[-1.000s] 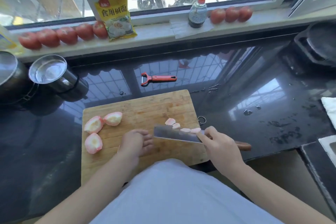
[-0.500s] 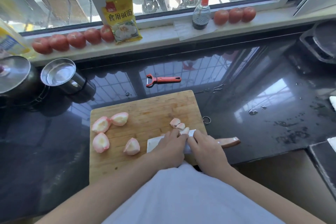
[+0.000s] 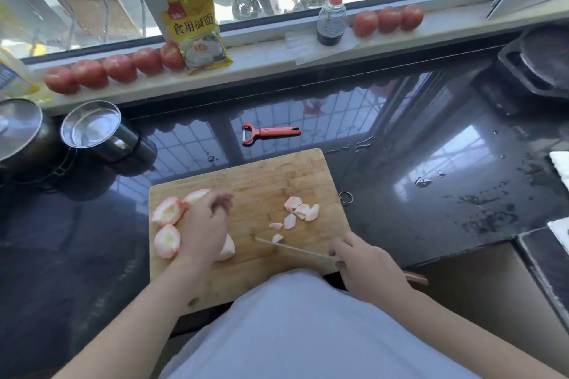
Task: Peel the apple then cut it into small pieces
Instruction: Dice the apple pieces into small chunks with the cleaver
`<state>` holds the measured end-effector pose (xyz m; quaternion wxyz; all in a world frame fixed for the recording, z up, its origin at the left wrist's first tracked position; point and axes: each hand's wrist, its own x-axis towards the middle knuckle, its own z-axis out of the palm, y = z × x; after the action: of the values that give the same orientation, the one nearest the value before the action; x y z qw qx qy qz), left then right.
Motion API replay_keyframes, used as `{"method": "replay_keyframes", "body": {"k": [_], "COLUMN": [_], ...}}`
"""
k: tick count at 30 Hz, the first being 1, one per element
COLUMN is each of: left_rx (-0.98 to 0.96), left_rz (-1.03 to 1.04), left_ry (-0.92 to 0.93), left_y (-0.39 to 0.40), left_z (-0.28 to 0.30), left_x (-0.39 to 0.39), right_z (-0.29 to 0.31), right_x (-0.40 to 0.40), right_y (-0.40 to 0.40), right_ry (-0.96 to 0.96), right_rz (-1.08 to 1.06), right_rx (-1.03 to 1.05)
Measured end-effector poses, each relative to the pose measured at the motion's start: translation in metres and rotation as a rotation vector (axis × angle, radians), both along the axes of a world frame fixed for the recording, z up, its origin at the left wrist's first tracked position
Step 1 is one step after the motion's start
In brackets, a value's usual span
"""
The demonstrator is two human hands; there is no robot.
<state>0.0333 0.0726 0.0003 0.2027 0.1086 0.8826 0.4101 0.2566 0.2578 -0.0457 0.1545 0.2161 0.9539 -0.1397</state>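
Left hand (image 3: pixel 204 226) shifted onto 4 apple quarters (image 3: pixel 167 211); 6 small pieces (image 3: pixel 301 211).

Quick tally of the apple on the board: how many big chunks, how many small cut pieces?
Big apple chunks: 4, two partly hidden by the left hand
Small cut pieces: 6, one touching the knife held by the right hand
Total: 10

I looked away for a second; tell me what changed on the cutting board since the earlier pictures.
The left hand left the knife blade and moved left to the peeled apple quarters. The right hand keeps gripping the wooden-handled cleaver, now turned edge-down. The small cut apple pieces and red peeler stayed put.
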Motion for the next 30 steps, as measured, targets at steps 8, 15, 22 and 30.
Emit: {"method": "replay_keyframes", "body": {"k": [8, 15, 22, 30], "left_rx": [-0.318, -0.290, -0.163, -0.020], "left_rz": [-0.017, -0.086, 0.013, 0.035], "left_ry": [-0.082, -0.133, -0.411, -0.546], "left_y": [-0.095, -0.064, -0.037, -0.015], "left_z": [-0.041, -0.072, -0.077, -0.094], "left_x": [0.004, 0.006, 0.015, 0.029], "right_z": [-0.013, 0.004, 0.021, 0.014], "right_x": [-0.035, -0.028, -0.040, -0.039], "right_y": [-0.029, -0.014, -0.009, -0.035], "right_ry": [-0.082, 0.076, 0.131, 0.145], "right_rz": [0.110, -0.210, -0.350, -0.242], "right_rx": [-0.168, -0.105, -0.241, -0.298]}}
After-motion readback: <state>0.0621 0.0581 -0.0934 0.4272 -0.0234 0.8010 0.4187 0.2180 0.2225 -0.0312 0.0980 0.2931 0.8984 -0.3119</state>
